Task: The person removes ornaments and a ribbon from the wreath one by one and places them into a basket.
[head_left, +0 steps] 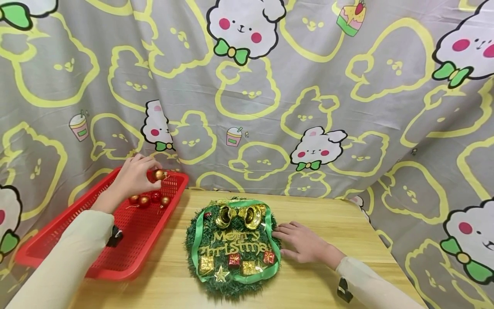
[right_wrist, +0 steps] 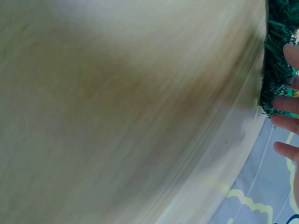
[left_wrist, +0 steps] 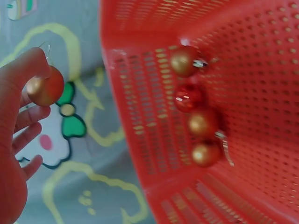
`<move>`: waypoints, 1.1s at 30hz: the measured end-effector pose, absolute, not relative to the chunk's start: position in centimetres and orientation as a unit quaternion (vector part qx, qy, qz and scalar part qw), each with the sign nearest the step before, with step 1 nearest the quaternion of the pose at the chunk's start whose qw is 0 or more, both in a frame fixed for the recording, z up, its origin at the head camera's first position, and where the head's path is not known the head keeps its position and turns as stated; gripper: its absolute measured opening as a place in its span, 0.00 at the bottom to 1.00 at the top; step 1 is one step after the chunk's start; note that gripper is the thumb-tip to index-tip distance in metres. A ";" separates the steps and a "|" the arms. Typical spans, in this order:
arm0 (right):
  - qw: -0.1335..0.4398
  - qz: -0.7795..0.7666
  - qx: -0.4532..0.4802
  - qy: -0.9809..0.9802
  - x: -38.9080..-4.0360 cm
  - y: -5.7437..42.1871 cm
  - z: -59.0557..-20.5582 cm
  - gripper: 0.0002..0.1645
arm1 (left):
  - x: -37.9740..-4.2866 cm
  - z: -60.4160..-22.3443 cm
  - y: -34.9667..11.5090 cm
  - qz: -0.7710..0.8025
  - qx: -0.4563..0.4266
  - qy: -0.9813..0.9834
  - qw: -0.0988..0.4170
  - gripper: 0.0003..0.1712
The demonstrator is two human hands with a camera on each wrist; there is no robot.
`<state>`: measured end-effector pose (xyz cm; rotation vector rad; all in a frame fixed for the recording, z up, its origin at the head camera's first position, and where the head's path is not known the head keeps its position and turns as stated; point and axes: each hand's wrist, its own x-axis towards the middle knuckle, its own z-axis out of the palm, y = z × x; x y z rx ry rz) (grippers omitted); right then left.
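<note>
Above the far end of a red plastic basket [head_left: 143, 253], my left hand [head_left: 136, 174] pinches a gold Christmas ball [head_left: 159, 174] between thumb and fingers; a thin hanging loop shows on it in the left wrist view. Several gold balls [left_wrist: 203, 122] and a shiny red ball [left_wrist: 188, 97] lie in the basket below. On the table sits a green tinsel wreath [head_left: 231, 292] with "Merry Christmas" lettering, gold bells [head_left: 252, 216], small gift boxes [head_left: 206, 265], a gold star [head_left: 221, 274] and green ribbon [head_left: 198, 240]. My right hand [head_left: 299, 242] rests at the wreath's right edge, fingers extended.
The basket stands on the left of the wooden table [head_left: 320, 283], its raised rim facing the wreath. A grey curtain [head_left: 254, 167] with cartoon animals hangs behind the table and along its sides.
</note>
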<state>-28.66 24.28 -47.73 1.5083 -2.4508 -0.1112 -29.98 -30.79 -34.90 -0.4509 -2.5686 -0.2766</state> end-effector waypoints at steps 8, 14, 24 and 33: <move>0.134 -0.038 0.521 -0.842 -28.6 24.3 -47.7 0.34 | -30.5 -37.6 -32.7 -0.088 -0.135 -0.968 0.191 0.21; 0.130 -0.037 0.519 -0.844 -28.5 24.3 -47.6 0.34 | -30.9 -39.6 -33.5 -0.081 -0.125 -0.976 0.158 0.21; 0.132 -0.041 0.516 -0.845 -28.6 24.3 -47.7 0.34 | -31.4 -42.0 -34.1 -0.072 -0.117 -0.983 0.123 0.21; 0.129 -0.041 0.517 -0.845 -28.7 24.3 -47.8 0.34 | -31.3 -43.2 -34.3 -0.061 -0.113 -0.988 0.089 0.21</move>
